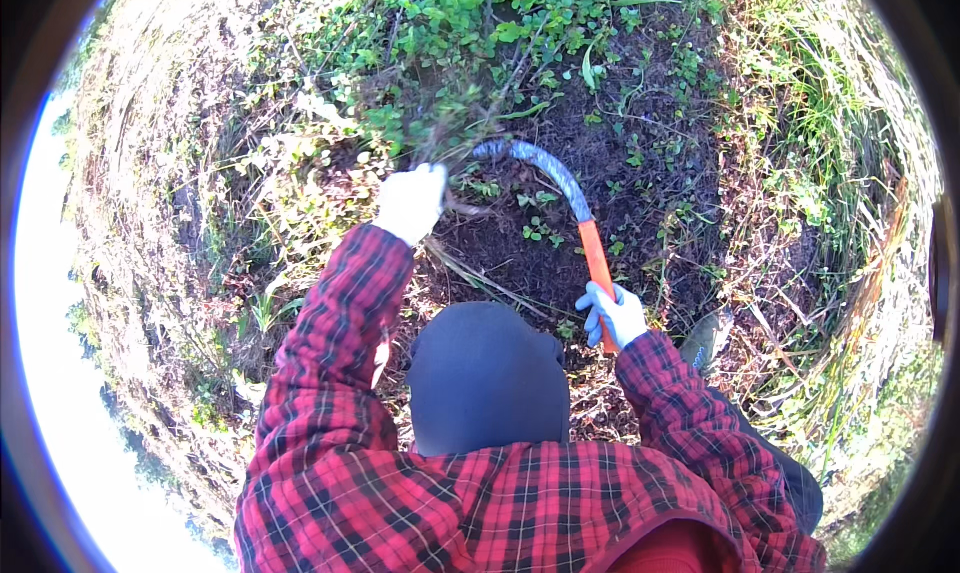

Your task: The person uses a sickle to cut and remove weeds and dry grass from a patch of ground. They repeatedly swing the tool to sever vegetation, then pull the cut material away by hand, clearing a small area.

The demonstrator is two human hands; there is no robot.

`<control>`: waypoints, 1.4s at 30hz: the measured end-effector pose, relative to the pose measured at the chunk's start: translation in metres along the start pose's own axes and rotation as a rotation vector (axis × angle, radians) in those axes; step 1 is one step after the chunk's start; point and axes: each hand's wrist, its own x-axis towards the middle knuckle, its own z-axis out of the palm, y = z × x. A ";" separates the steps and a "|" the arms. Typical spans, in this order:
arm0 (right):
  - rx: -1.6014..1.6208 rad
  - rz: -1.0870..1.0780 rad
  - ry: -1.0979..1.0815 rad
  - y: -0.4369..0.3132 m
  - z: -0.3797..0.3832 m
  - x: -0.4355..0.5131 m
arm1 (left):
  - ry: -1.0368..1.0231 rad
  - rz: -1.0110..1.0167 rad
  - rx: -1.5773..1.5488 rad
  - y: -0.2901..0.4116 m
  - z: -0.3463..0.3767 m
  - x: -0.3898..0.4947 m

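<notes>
My right hand (pixel 613 316), in a pale glove, is wrapped around the orange handle of a sickle (pixel 595 252). The sickle's curved metal blade (pixel 553 169) arches up and to the left, its tip end reaching among low plants. My left hand (pixel 411 204), in a white glove, is closed in a fist to the left of the blade. Blurred plant stems (pixel 441 139) stick out above that fist and pass close to the blade's tip; the fingers around them are partly hidden. Below the blade lies dark ground (pixel 517 250) with cut-looking stalks and small leaves.
Leafy green plants (pixel 465 17) grow thickly ahead. Tall grass (pixel 832 115) stands at the right, dry stalks and brush (pixel 172 145) at the left. A shoe or boot (pixel 705 340) rests right of my right hand. A dark cap (pixel 487 378) and red plaid sleeves fill the lower middle.
</notes>
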 end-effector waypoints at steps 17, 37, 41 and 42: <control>0.051 -0.230 0.188 -0.033 -0.018 0.031 | -0.583 -0.546 -0.227 -0.081 -0.020 -0.229; 0.026 -0.007 -0.047 -0.008 0.009 0.013 | -0.061 -0.054 -0.376 0.066 0.026 0.009; -0.073 0.011 -0.004 0.056 -0.034 -0.002 | -0.063 -0.256 -0.232 -0.024 0.014 -0.038; -0.068 0.021 0.004 0.062 -0.043 -0.001 | -0.118 -0.436 -0.156 -0.077 0.023 -0.058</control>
